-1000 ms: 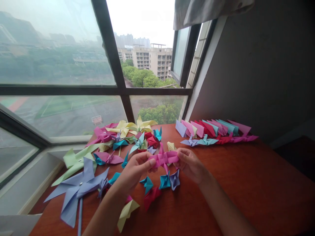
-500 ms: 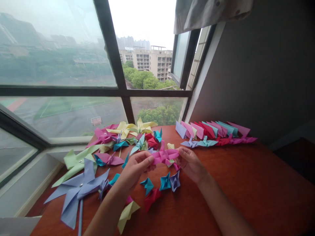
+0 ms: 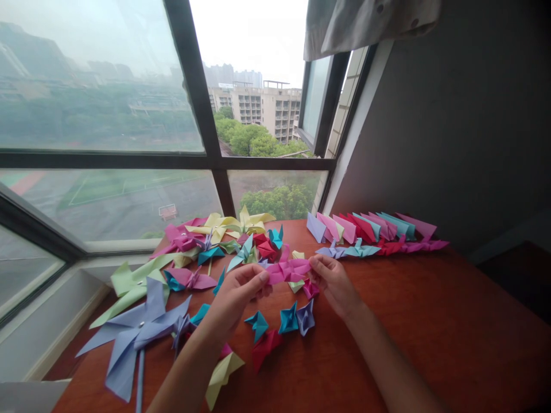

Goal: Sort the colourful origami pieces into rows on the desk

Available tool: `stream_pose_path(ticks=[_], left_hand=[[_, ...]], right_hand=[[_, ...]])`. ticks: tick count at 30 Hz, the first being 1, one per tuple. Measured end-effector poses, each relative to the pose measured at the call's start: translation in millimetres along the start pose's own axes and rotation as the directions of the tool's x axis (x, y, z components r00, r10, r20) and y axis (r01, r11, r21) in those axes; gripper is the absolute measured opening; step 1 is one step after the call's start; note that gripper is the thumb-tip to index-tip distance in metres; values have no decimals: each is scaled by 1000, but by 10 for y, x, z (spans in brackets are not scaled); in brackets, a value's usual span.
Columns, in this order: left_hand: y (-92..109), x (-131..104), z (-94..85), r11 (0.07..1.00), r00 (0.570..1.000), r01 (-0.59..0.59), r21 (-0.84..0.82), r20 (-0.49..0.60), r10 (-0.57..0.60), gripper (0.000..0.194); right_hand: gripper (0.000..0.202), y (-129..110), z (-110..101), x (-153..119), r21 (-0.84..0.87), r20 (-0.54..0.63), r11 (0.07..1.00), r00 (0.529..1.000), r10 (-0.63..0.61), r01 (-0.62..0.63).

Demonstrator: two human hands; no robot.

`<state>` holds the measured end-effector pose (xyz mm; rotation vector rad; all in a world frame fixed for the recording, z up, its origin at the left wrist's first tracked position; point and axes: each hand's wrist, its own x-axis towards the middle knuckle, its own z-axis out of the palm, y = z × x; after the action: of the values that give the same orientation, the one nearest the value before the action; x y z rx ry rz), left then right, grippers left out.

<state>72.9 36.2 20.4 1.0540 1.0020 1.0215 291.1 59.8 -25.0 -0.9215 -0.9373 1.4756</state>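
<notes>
A bright pink origami crane (image 3: 286, 271) is held above the table between my two hands, its wings stretched sideways and one point sticking up. My left hand (image 3: 247, 282) pinches the left wing between thumb and fingers. On the other side, my right hand (image 3: 333, 282) grips the tip of the right wing. Under and in front of the hands lie small folded paper pieces: a teal one (image 3: 288, 318), a lavender one (image 3: 305, 317) and a red one (image 3: 266, 347).
A lavender pinwheel (image 3: 141, 325) with a stick lies at the left, near a pale green pinwheel (image 3: 140, 282). Yellow pinwheels (image 3: 217, 226) are farther back. Along the back right stand several folded paper shapes (image 3: 364, 228), with a row of cranes (image 3: 362, 248) before them. A window frame (image 3: 275, 163) rises behind the table.
The pink crane and my right hand have shifted very slightly left. Both hands keep their hold on the wings; the other paper pieces stay put.
</notes>
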Motion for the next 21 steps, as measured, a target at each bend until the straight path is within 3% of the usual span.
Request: stream_pose_path(ticks=[3,5,8,13,17,21], left_hand=[[12,-14,21,997,1000,-30,69,-3,31,33],[19,-16,42,992,998,-51,114,-18,54,31],[18,-7,80,986,995,-82,142,-46,90,30],[-7,14,111,970,987,-134,203,-56,148,29],[-41,25,98,948,983,-172,268,-11,182,29],[-80,27,89,926,979,-204,317,42,202,29]], right_hand=[[27,5,10,7,-207,-133,965,973,-189,159],[24,-7,5,-6,-379,-194,882,908,-371,279],[21,-38,3,-57,-553,-95,726,834,-543,409],[19,-34,78,-131,-603,176,642,864,-472,474],[17,12,117,-121,-625,171,648,886,-430,435],[19,16,99,-103,-628,134,646,878,-459,433]])
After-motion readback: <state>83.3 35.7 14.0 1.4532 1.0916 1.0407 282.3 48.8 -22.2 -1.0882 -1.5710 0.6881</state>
